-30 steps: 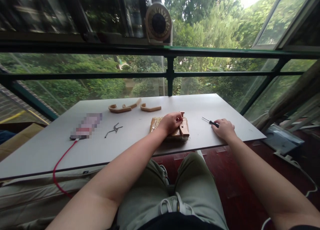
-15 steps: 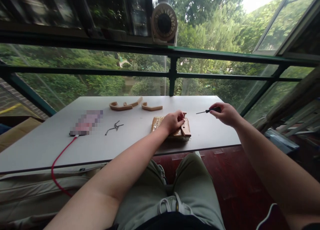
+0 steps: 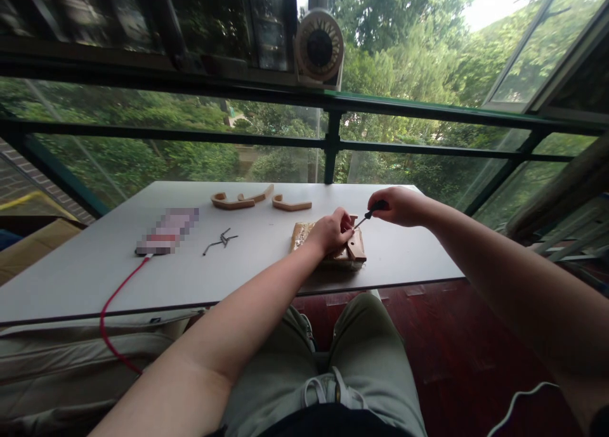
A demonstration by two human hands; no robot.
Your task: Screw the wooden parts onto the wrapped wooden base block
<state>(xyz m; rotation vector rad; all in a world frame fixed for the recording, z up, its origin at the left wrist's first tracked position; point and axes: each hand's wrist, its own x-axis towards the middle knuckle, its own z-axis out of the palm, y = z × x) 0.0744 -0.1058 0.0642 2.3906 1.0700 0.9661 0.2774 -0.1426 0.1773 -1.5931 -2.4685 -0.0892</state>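
Observation:
My right hand [image 3: 397, 207] is closed around the black handle of a screwdriver [image 3: 362, 222]. Its shaft slants down to the left, and the tip meets the fingertips of my left hand [image 3: 333, 229]. Those fingers are pinched together over a wooden piece [image 3: 356, 249] with a dark round hole; whatever they pinch is too small to make out. Under the wooden piece lies a brown block [image 3: 299, 234] in shiny clear wrap, near the table's front edge. My left hand covers part of both.
Curved wooden pieces [image 3: 291, 204] lie at the back of the white table [image 3: 257, 266]. Several thin dark metal rods [image 3: 222, 239], some bent, lie left of the block. Farther left is a blurred-out phone [image 3: 169, 231] with a red cable [image 3: 114, 291] hanging off the front edge.
My right hand has moved left with the screwdriver, bringing its tip from open air to my left fingertips. My left hand stays on the wooden piece. The view has shifted slightly.

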